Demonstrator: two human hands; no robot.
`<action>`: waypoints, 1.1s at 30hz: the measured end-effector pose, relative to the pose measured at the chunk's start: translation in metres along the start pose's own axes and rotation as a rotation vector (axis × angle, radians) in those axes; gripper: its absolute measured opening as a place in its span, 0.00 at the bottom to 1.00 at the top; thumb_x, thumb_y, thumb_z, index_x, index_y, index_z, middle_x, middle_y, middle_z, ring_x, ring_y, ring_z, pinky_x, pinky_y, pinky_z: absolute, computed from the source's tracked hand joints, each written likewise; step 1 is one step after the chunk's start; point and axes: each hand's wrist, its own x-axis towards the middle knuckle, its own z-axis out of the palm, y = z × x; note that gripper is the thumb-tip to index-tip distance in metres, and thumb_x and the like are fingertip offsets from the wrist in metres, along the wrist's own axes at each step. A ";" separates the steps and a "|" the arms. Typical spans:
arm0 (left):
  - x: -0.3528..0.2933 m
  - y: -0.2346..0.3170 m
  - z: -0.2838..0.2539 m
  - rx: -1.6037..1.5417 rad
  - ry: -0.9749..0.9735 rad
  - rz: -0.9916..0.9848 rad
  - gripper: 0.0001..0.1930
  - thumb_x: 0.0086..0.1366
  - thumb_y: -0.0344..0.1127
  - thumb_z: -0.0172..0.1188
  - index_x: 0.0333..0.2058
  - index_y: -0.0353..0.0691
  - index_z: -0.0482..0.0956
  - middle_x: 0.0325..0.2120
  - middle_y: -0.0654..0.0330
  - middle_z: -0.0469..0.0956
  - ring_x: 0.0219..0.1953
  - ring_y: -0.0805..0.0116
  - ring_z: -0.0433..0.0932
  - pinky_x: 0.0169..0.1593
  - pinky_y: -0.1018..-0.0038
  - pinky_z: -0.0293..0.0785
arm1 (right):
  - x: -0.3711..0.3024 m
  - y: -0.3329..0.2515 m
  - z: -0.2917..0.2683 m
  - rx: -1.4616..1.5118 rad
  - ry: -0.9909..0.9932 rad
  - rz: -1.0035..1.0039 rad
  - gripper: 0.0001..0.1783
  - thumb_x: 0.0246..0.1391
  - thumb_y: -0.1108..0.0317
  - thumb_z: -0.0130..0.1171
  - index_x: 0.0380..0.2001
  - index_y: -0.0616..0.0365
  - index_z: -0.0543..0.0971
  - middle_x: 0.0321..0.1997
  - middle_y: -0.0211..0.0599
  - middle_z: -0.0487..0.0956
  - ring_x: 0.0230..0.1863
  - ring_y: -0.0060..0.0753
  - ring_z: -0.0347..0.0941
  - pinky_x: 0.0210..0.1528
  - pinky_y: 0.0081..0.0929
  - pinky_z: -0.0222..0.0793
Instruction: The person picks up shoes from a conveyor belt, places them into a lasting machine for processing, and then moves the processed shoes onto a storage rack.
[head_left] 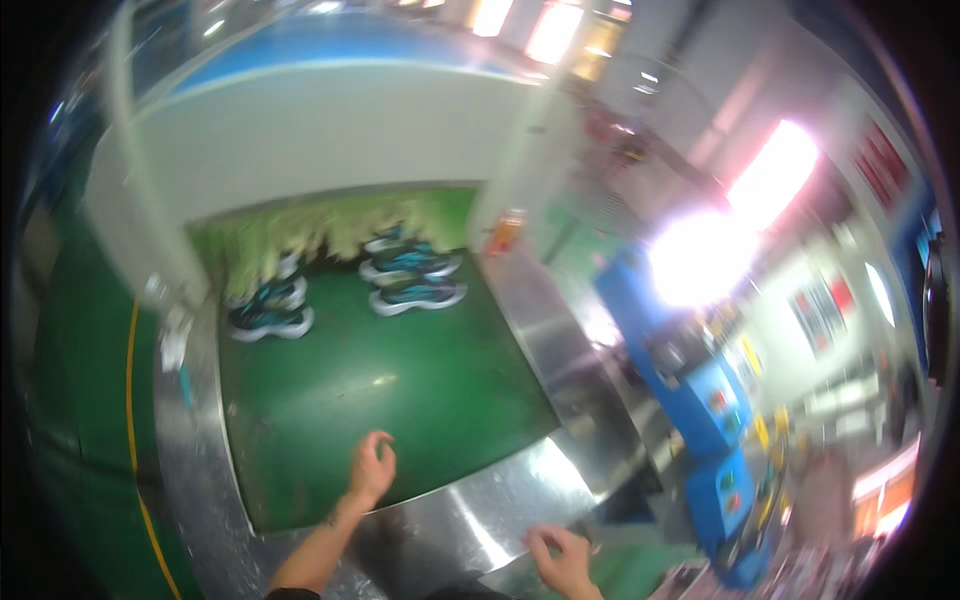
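My left hand (372, 470) is over the near part of a green conveyor belt (370, 395), empty, with its fingers loosely bent and the thumb apart. Lower and to the right, beside the metal edge, my right hand (562, 562) is half curled with a gap between thumb and fingers; nothing shows in it. Black-and-teal sports shoes with pale soles stand at the far end of the belt. One group of shoes (272, 312) is at the left, another (415, 275) at the right. Both hands are well apart from the shoes.
A fringed pale-green curtain (335, 222) hangs behind the shoes, under a large white housing (330, 130). Metal edging (540, 490) frames the belt. An orange bottle (507, 230) stands at the far right corner. Blue control boxes (712, 405) with buttons are at the right.
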 end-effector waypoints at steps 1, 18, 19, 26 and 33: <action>0.011 -0.021 -0.022 0.105 0.101 -0.053 0.09 0.56 0.25 0.55 0.37 0.34 0.74 0.35 0.47 0.77 0.41 0.47 0.76 0.45 0.62 0.72 | 0.043 0.018 0.020 -0.011 -0.089 0.046 0.15 0.51 0.71 0.60 0.41 0.67 0.77 0.39 0.47 0.81 0.39 0.38 0.80 0.43 0.28 0.76; -0.020 -0.187 -0.125 0.477 0.178 -0.251 0.20 0.56 0.25 0.54 0.49 0.33 0.70 0.56 0.49 0.69 0.59 0.49 0.66 0.62 0.54 0.58 | 0.463 -0.180 0.423 -0.635 -0.563 -0.798 0.34 0.38 0.44 0.67 0.42 0.60 0.75 0.32 0.49 0.81 0.34 0.51 0.78 0.37 0.40 0.75; -0.033 -0.171 -0.139 0.563 0.217 -0.296 0.20 0.56 0.25 0.54 0.49 0.32 0.71 0.56 0.50 0.69 0.59 0.49 0.66 0.62 0.55 0.58 | 0.431 -0.188 0.428 -0.675 -0.538 -0.720 0.29 0.37 0.41 0.66 0.25 0.59 0.79 0.23 0.47 0.79 0.28 0.48 0.78 0.30 0.41 0.73; -0.017 -0.183 -0.111 0.693 0.371 -0.206 0.18 0.58 0.23 0.52 0.49 0.31 0.71 0.55 0.47 0.70 0.59 0.50 0.66 0.62 0.56 0.57 | 0.212 0.044 0.191 0.018 -0.576 -0.028 0.41 0.45 0.41 0.64 0.58 0.53 0.68 0.47 0.44 0.76 0.47 0.40 0.73 0.53 0.37 0.65; 0.032 0.053 -0.018 -0.446 -0.226 -0.416 0.33 0.59 0.42 0.62 0.60 0.36 0.61 0.62 0.46 0.59 0.66 0.55 0.56 0.66 0.62 0.51 | 0.083 0.062 -0.084 0.402 -0.091 0.774 0.21 0.49 0.56 0.67 0.36 0.64 0.79 0.34 0.32 0.80 0.31 0.20 0.72 0.35 0.26 0.70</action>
